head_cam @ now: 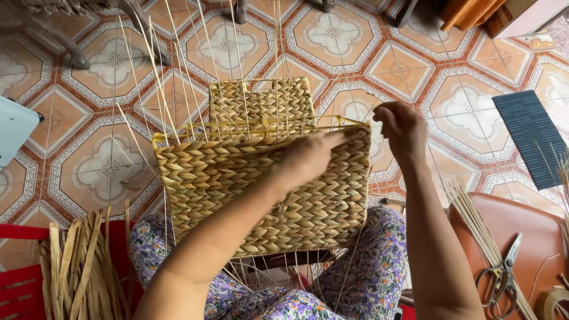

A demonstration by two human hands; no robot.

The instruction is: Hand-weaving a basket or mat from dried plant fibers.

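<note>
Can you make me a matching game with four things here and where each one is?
Things:
1. basket
2. scissors
3. blue mat
4. dried strips

Places:
A. bottom left, beside the red crate
B. on the person's lap, under the left hand
C. on the tiled floor, at the right
D. on the brown board, bottom right

Pairs: 1-B, 2-D, 3-C, 4-A
</note>
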